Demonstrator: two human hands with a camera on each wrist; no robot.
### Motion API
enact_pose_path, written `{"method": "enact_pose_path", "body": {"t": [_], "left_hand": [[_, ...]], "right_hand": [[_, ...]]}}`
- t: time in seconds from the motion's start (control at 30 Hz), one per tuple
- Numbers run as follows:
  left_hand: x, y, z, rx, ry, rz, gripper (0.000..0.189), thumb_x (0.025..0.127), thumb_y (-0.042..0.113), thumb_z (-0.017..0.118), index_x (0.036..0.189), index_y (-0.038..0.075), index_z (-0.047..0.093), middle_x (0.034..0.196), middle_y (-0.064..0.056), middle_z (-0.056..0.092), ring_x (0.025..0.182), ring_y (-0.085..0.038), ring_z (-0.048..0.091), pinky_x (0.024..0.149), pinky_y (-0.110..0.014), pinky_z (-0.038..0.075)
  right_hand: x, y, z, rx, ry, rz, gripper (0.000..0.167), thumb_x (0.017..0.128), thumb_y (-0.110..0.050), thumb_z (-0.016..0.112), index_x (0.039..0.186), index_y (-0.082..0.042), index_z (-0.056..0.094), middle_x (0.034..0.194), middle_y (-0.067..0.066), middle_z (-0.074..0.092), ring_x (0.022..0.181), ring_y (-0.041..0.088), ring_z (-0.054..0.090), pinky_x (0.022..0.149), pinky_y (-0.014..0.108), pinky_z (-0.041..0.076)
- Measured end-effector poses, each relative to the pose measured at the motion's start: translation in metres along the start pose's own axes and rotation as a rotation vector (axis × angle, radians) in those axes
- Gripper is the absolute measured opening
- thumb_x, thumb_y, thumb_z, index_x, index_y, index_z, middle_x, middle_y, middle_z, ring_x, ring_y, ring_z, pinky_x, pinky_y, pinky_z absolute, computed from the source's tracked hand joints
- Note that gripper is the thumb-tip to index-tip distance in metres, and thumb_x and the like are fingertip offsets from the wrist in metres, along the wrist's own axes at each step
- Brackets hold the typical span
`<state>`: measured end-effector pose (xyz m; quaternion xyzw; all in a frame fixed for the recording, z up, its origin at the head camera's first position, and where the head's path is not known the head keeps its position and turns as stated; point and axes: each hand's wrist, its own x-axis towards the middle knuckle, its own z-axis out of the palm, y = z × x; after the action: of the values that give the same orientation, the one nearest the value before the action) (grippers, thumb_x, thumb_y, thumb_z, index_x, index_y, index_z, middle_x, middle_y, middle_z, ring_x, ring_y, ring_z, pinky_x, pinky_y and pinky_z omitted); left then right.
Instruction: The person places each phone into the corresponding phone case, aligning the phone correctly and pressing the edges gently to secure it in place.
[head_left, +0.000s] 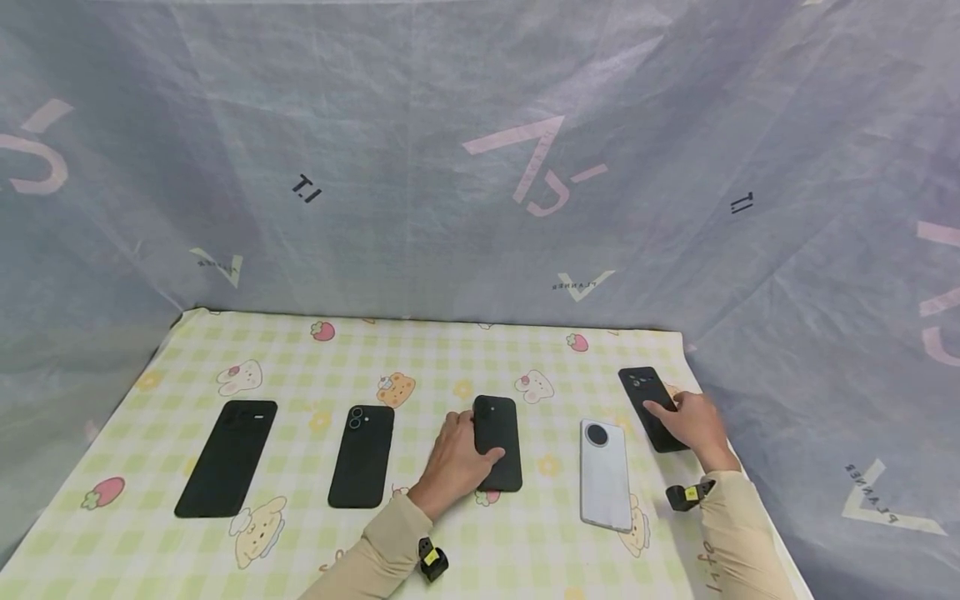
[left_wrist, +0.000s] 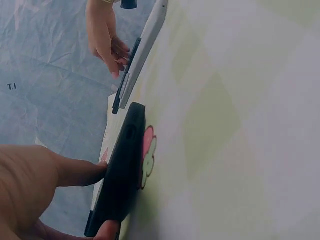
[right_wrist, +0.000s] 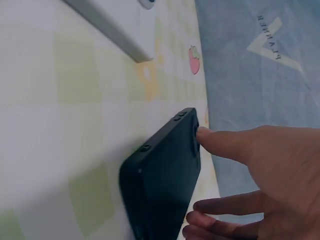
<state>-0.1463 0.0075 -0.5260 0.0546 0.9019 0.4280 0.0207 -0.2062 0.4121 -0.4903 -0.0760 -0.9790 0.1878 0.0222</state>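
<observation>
My left hand (head_left: pixel 459 454) lies over a black phone (head_left: pixel 491 475) near the table's middle. The thumb crosses its back and the fingers reach its left edge. On the right, my right hand (head_left: pixel 696 423) is at another black phone (head_left: pixel 654 433), its camera end pointing away from me. There the thumb (right_wrist: pixel 215 142) touches the back near the camera, while the curled fingers (right_wrist: pixel 225 215) meet the right edge; part of their contact is hidden. A white phone (head_left: pixel 606 483) with a round black camera lies between the two hands.
Two more black phones rest on the left side: a wide one (head_left: pixel 228 458) and a narrower one (head_left: pixel 362 458) with two lenses. A green-checked cloth (head_left: pixel 540 542) with cartoon prints covers the table. Grey-blue fabric (head_left: pixel 420 192) hangs behind and at both sides.
</observation>
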Motion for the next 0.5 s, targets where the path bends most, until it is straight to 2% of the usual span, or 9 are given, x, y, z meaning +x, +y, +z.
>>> {"method": "enact_pose_path", "body": {"t": [0.07, 0.23, 0.4, 0.5], "left_hand": [[-0.0008, 0.0005, -0.0004, 0.016, -0.005, 0.010, 0.079, 0.093, 0.028, 0.086, 0.149, -0.015, 0.049, 0.134, -0.032, 0.052, 0.118, -0.044, 0.059, 0.101, -0.057, 0.052], [-0.0030, 0.0031, -0.0023, 0.036, -0.008, 0.027, 0.079, 0.094, 0.027, 0.086, 0.149, -0.016, 0.048, 0.133, -0.033, 0.050, 0.116, -0.044, 0.058, 0.099, -0.055, 0.053], [-0.0038, 0.0046, -0.0021, 0.062, 0.012, 0.045, 0.078, 0.094, 0.025, 0.086, 0.147, -0.018, 0.049, 0.130, -0.033, 0.051, 0.115, -0.043, 0.059, 0.097, -0.053, 0.055], [-0.0040, 0.0052, -0.0016, 0.073, 0.020, 0.055, 0.078, 0.094, 0.025, 0.086, 0.147, -0.019, 0.048, 0.129, -0.033, 0.051, 0.116, -0.044, 0.059, 0.097, -0.053, 0.055]], "right_hand": [[-0.0004, 0.0017, 0.0015, -0.005, -0.029, 0.023, 0.051, 0.096, -0.042, 0.080, 0.079, 0.003, 0.062, 0.066, 0.010, 0.056, 0.060, 0.025, 0.055, 0.056, 0.035, 0.041], [-0.0003, 0.0044, 0.0051, 0.008, -0.058, 0.057, 0.051, 0.094, -0.041, 0.082, 0.078, 0.002, 0.061, 0.070, 0.013, 0.060, 0.062, 0.025, 0.058, 0.055, 0.035, 0.044], [0.0012, 0.0049, 0.0044, 0.033, -0.063, 0.075, 0.053, 0.094, -0.043, 0.082, 0.085, 0.007, 0.064, 0.076, 0.018, 0.064, 0.066, 0.028, 0.060, 0.058, 0.037, 0.046], [0.0022, 0.0061, 0.0041, 0.065, -0.073, 0.102, 0.060, 0.094, -0.044, 0.082, 0.099, 0.013, 0.061, 0.085, 0.023, 0.064, 0.072, 0.031, 0.063, 0.062, 0.039, 0.049]]}}
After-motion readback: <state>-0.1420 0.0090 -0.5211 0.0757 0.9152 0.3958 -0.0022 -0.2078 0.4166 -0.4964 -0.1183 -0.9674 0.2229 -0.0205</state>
